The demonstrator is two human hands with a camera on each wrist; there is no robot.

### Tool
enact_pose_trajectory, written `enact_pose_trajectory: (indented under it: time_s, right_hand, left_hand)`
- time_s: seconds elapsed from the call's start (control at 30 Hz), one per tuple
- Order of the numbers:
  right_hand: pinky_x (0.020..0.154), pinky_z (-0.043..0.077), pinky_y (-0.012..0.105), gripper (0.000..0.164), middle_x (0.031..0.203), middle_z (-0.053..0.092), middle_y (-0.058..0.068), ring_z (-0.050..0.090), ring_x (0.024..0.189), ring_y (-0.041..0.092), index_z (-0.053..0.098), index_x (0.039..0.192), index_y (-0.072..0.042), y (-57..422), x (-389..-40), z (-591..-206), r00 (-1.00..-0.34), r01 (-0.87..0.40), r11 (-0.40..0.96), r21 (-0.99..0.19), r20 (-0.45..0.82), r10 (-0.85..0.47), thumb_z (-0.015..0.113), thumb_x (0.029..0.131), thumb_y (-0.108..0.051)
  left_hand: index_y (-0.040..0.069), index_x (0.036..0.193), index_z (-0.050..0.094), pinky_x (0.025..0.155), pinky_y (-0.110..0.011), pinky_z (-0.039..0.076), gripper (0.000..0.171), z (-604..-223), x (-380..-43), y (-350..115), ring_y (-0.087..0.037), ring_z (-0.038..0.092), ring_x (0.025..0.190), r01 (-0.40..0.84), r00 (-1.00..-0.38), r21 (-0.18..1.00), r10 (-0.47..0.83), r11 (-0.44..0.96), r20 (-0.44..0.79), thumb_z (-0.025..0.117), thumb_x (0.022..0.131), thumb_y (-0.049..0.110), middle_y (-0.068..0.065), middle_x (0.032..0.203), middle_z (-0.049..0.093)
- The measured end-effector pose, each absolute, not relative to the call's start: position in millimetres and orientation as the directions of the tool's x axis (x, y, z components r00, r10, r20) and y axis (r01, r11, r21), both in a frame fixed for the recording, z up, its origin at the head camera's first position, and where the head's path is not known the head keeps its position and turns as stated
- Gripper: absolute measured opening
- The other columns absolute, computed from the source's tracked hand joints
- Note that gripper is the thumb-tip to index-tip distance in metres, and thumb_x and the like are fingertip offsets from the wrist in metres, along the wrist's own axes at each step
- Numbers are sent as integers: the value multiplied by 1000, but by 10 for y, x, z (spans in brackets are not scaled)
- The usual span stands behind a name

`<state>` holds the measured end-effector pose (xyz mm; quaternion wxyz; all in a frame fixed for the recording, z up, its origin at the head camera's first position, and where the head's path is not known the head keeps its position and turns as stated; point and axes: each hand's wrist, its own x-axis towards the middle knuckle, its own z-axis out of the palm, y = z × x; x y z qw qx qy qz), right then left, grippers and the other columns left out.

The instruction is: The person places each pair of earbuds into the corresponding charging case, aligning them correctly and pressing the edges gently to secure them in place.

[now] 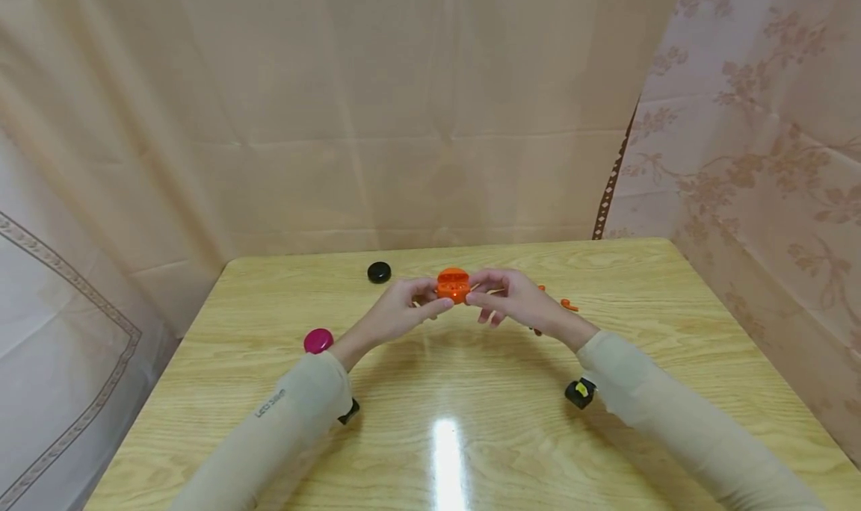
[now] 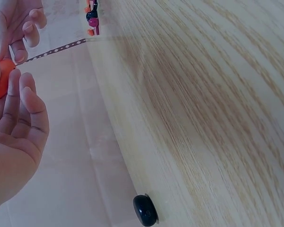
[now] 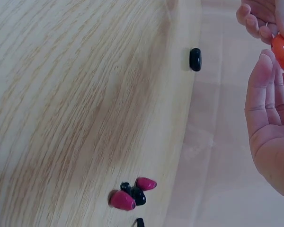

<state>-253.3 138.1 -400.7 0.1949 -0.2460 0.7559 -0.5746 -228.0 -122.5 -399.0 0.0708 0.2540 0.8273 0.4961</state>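
An orange earbud case [image 1: 454, 294] is held up above the table with its round lid raised, its inside facing the head camera. My left hand [image 1: 402, 311] grips the case's left side between thumb and fingers. From the right, my right hand [image 1: 513, 302] pinches the opposite side with thumb and index finger, its other fingers hanging below. Past the right hand, an orange earbud [image 1: 569, 305] lies on the table, and the hand partly hides more earbuds there. In the right wrist view these include a magenta earbud [image 3: 123, 200] and a black earbud [image 3: 138, 196].
A closed black round case [image 1: 380, 273] sits toward the back of the wooden table [image 1: 511, 451]. A magenta round case [image 1: 318, 340] lies beside my left forearm. Behind the table's back edge hangs a beige curtain [image 1: 403, 122].
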Motion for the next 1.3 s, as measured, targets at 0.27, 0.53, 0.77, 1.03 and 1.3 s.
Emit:
enact_pose_trajectory:
  time_s: [0.27,0.53,0.77,1.03,1.3]
  right_hand:
    - [75,57,58,42,117,68,17,63,96,54,51,140,-6,1589,-2590,-4023,-814,-153,225,-962,-6,-581,60,104,-28]
    - [86,55,55,49,129,64,19,59,117,44,46,148,-12,1962,-2646,-4046,-864,-155,249,-956,9,-504,60,104,-30]
    - [101,44,60,62,149,48,20,47,133,43,34,157,-11,2275,-2646,-4067,-894,-185,373,-909,-1,-448,59,105,-33]
    - [112,27,65,81,166,16,22,18,149,48,10,163,-9,2624,-2663,-4134,-907,-281,562,-778,25,-419,61,104,-30]
    - [113,7,70,104,164,-16,24,-5,148,53,-19,158,-11,2739,-2656,-4240,-874,-278,637,-719,-86,-478,66,101,-28]
  left_hand:
    - [11,114,71,67,-32,51,24,-4002,-2272,-1232,-41,64,86,353,-859,855,493,381,135,70,99,30,0,88,70]
    - [12,111,71,66,-31,49,22,-4018,-2265,-1238,-43,63,87,350,-857,850,501,395,120,69,99,30,0,88,70]
    - [12,114,71,69,-31,51,25,-4035,-2278,-1235,-40,64,88,344,-858,849,501,401,111,70,98,31,0,90,70]
    - [12,115,71,68,-30,50,27,-4042,-2268,-1223,-43,63,89,342,-852,852,513,396,103,69,99,33,1,91,70]
    - [12,114,71,67,-29,49,26,-4042,-2263,-1208,-43,63,88,351,-844,851,526,390,107,69,99,33,1,90,70]
